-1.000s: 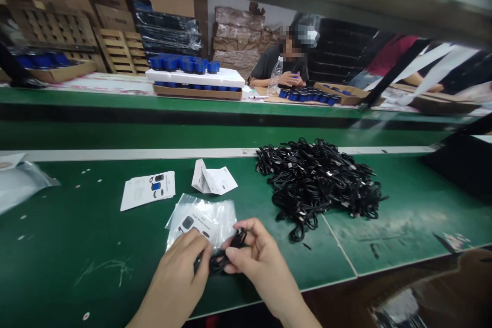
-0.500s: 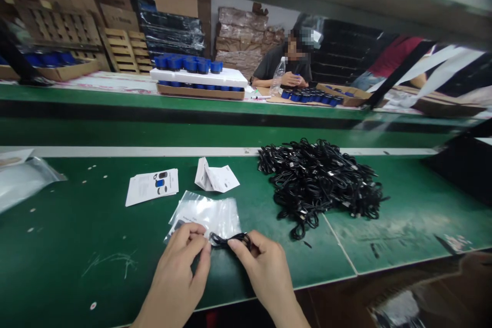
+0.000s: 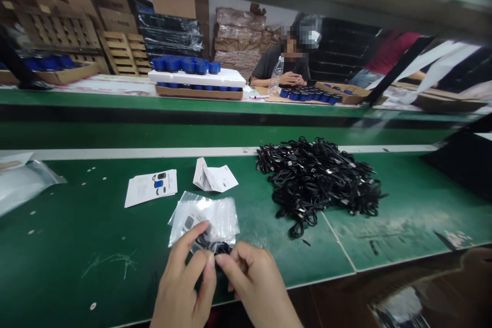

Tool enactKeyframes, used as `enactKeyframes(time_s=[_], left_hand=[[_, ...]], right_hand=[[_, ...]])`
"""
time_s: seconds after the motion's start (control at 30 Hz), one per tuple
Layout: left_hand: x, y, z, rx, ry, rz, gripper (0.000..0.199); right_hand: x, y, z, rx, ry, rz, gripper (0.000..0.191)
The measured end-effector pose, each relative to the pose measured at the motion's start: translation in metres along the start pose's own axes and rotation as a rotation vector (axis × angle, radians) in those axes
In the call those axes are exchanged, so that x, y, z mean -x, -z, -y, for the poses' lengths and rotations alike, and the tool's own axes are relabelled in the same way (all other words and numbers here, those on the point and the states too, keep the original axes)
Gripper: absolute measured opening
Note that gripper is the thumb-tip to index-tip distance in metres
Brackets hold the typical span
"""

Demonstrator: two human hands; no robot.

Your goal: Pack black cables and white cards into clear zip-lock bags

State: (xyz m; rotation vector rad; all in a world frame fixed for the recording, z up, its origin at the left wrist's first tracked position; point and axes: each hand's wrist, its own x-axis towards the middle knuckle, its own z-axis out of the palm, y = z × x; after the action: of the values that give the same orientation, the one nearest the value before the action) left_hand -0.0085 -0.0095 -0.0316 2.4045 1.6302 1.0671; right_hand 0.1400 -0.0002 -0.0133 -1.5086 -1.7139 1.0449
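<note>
A coiled black cable (image 3: 222,248) lies at the near end of a clear plastic bag (image 3: 225,213), partly under its film. My left hand (image 3: 186,279) holds the near edge of the bag, its index finger stretched over the film and its thumb close to the coil. With thumb and fingers closed, my right hand (image 3: 255,277) grips the right end of the cable. A printed leaflet shows through the bag, and other clear bags appear to lie beneath. Fingers hide part of the coil and the bag's mouth.
Right of my hands is a large heap of black cables (image 3: 319,179). Behind the bags sit folded leaflets (image 3: 219,179) and a stack of printed cards (image 3: 151,187). A plastic bag (image 3: 28,184) lies far left. Across the raised shelf, a person (image 3: 290,66) sits near blue round items (image 3: 307,95).
The cable has come nearer and slightly left, with part of it now under the bag's film. My right hand moved left and toward me; my left index finger has stretched out over the bag.
</note>
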Motion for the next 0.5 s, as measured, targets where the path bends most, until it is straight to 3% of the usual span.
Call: enactKeyframes(time_s=[0.1,0.2,0.27,0.33,0.37,0.4,0.5], left_hand=[[0.003,0.000,-0.004,0.025,-0.023,-0.013,0.012],[0.001,0.004,-0.009,0.081,0.027,-0.025,0.014],[0.000,0.007,-0.014,0.138,0.074,-0.032,0.015],[-0.001,0.008,-0.022,0.178,0.073,-0.055,0.017],[-0.001,0.008,-0.025,0.185,0.050,-0.069,0.018],[-0.001,0.007,-0.028,0.184,0.021,-0.082,0.019],[-0.001,0.008,-0.026,0.137,-0.071,-0.068,0.019]], right_hand=[[0.002,-0.015,-0.003,0.295,0.286,-0.271,0.034],[0.002,-0.022,-0.007,0.417,0.507,-0.357,0.035],[0.001,-0.020,-0.008,0.326,0.475,-0.379,0.026],[-0.002,-0.014,-0.007,0.133,0.328,-0.403,0.012],[-0.003,-0.010,-0.006,0.030,0.248,-0.374,0.016],[-0.005,-0.007,-0.006,-0.059,0.184,-0.311,0.021],[-0.008,0.004,-0.002,-0.218,0.091,-0.006,0.012]])
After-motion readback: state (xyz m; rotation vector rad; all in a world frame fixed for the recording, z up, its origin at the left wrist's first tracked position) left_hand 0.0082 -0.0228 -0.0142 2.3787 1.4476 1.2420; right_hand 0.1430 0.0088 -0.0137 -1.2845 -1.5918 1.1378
